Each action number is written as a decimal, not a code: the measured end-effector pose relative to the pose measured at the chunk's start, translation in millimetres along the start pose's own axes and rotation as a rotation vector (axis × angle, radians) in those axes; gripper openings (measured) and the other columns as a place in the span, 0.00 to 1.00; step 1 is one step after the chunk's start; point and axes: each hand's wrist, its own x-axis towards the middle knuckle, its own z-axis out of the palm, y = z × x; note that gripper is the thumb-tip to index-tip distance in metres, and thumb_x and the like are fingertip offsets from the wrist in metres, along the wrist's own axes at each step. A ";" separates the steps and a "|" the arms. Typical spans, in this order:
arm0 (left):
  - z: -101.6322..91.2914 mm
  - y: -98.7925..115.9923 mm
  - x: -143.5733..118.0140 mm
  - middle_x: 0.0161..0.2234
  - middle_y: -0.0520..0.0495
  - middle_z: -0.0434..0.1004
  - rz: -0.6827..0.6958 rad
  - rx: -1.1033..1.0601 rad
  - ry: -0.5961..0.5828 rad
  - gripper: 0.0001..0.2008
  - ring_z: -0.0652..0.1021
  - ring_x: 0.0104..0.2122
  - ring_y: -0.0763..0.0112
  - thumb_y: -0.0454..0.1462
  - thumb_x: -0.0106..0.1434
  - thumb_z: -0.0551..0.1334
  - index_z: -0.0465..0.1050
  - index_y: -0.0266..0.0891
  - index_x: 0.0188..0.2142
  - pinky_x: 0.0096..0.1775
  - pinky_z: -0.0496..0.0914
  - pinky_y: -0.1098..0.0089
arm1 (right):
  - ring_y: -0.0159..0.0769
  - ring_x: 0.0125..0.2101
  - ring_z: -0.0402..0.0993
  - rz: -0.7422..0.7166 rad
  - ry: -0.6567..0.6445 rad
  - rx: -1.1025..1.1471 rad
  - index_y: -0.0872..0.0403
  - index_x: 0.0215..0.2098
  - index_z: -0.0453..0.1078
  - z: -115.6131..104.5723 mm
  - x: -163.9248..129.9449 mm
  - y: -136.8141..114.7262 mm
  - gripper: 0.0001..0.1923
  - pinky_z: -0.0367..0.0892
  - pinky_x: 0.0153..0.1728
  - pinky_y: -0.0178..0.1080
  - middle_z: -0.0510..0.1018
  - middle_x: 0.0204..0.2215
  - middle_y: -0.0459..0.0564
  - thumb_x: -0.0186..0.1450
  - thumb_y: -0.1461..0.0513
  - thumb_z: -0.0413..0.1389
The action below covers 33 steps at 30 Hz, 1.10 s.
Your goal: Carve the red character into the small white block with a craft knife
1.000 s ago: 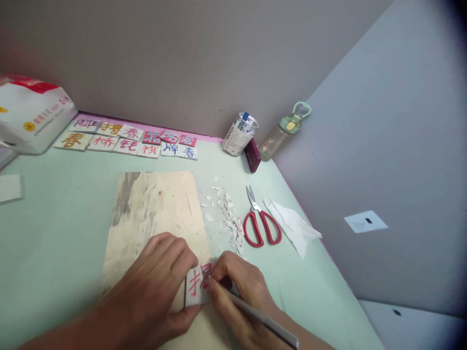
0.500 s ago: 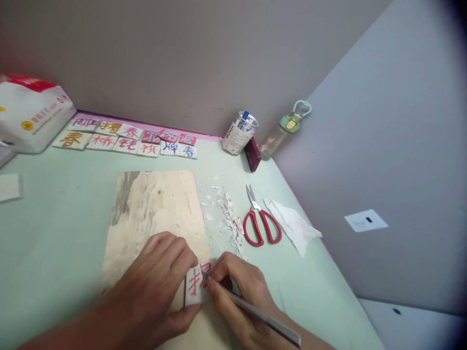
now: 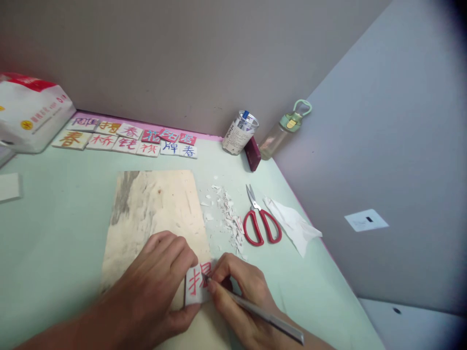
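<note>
My left hand point(image 3: 156, 287) presses a small white block point(image 3: 197, 286) with a red painted character onto a pale wooden board point(image 3: 153, 209). Fingers and thumb clamp the block's left side and lower corner. My right hand point(image 3: 237, 296) grips a thin metal carving knife point(image 3: 255, 312) like a pen. Its tip touches the block's right part, at the red strokes. White shavings point(image 3: 228, 216) lie in a heap just past the board's right edge.
Red-handled scissors point(image 3: 260, 221) and a crumpled white tissue point(image 3: 292, 223) lie to the right. Several finished character tiles point(image 3: 127, 137) line the back wall beside a white bag point(image 3: 31, 114). A tin with pens point(image 3: 239, 133), a dark red case point(image 3: 252, 154) and a green-capped bottle point(image 3: 284, 131) stand in the corner.
The knife tip has crept slightly left across the block and its handle has dropped lower. My left hand has stayed in place.
</note>
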 end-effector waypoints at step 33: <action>-5.3 -3.4 -5.3 0.44 0.54 0.74 0.008 0.067 -0.077 0.46 0.75 0.45 0.56 0.29 0.47 0.79 0.61 0.47 0.61 0.59 0.57 0.52 | 0.28 0.21 0.61 -0.041 0.168 0.006 0.49 0.28 0.58 17.6 -1.7 9.4 0.11 0.58 0.23 0.32 0.65 0.22 0.39 0.66 0.66 0.54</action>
